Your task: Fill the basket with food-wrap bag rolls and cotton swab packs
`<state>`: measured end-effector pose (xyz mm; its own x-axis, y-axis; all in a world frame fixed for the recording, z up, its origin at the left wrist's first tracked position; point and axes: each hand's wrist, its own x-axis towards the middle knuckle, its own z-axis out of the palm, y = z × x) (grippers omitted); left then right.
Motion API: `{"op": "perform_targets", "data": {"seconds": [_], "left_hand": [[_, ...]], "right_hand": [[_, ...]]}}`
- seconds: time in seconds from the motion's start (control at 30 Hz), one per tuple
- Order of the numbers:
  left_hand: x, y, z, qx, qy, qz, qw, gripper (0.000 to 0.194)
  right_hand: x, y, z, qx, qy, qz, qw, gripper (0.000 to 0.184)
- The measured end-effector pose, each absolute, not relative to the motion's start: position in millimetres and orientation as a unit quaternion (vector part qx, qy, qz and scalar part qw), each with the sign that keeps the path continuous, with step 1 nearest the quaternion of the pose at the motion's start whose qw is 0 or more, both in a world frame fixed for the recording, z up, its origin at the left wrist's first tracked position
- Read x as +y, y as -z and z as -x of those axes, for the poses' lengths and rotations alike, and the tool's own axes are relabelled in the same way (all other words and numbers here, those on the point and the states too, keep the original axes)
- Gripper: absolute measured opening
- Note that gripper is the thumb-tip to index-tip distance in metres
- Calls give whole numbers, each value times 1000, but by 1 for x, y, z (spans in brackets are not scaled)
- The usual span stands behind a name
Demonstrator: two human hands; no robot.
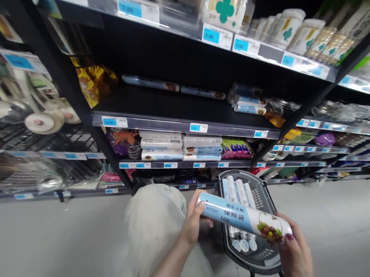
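While aslant, roll (245, 217) between hands (192, 217) (296, 248)

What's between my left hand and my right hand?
A blue and white roll marked 100 spans from your left hand to your right hand; in the head view, it overlaps the basket behind it.

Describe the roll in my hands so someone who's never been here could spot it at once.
Find the dark shelving, then the grey basket in front of it. Over that basket, a blue-and-white roll marked "100" slants between the left hand and the right hand. Unlike the rolls lying in the basket, it's held up, its fruit picture facing the camera.
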<state>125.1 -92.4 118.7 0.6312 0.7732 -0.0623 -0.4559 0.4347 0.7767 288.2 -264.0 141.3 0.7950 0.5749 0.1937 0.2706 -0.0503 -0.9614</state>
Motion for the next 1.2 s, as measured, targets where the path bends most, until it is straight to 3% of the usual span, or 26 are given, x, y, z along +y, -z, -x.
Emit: {"op": "perform_targets", "data": {"seconds": [0.2,0.47,0.6,0.7,0.87,1.2], "left_hand": [[-91,-113,-130,282,-299,-302,860,61],[-91,-121,-126,231,-358,-321,846,43],[-91,-118,-122,202,-380,-383,817,37],[-90,-115,-123,227,-376,-377,816,39],[-89,-113,-130,262,-315,-364,836,49],[-90,-123,-122,210,-325,-437,812,33]], "right_hand": [[-269,-148,-278,-255,-122,696,660,48],[-264,-147,-284,-309,-113,683,652,53],[-262,-148,-291,-288,-235,697,613,70],[-262,-150,-292,-268,-288,715,578,55],[-269,-150,-297,-296,-194,718,599,49],[-278,-143,-305,-335,-142,719,592,49]]}}
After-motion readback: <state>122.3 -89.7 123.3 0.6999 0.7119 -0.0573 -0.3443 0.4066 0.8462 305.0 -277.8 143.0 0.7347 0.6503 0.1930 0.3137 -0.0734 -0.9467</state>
